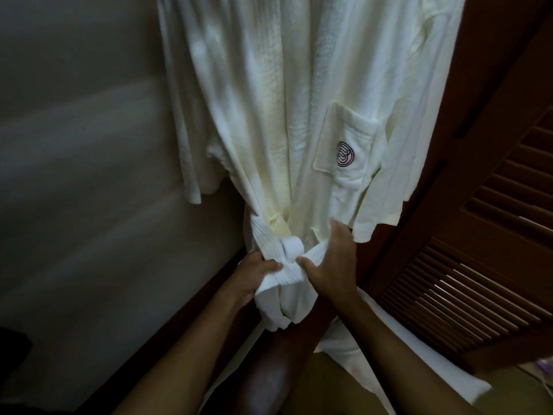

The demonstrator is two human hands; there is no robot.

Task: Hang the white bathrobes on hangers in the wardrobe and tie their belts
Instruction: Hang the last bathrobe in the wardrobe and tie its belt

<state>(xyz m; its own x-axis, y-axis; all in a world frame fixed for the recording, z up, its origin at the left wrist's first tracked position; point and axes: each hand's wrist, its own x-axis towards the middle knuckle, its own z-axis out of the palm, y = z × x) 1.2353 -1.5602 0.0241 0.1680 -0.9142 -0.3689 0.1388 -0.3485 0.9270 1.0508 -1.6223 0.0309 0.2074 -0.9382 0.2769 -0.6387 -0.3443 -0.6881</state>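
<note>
both hands at waist of robe point(287, 115): left hand point(254, 277) grips belt point(269, 235) end, right hand point(332, 265) pinches knot point(291, 250). robe hangs in wardrobe, hanger not visible. knot formed, prob needs tightening; other robes not in view.

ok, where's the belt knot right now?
Head view, lower centre: the belt knot sits at the waist of the hanging bathrobe, gripped between the left hand and right hand, below the logo pocket.

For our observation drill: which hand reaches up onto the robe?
The right hand, a finger stretched up the bathrobe; the left hand only grips the belt.
</note>
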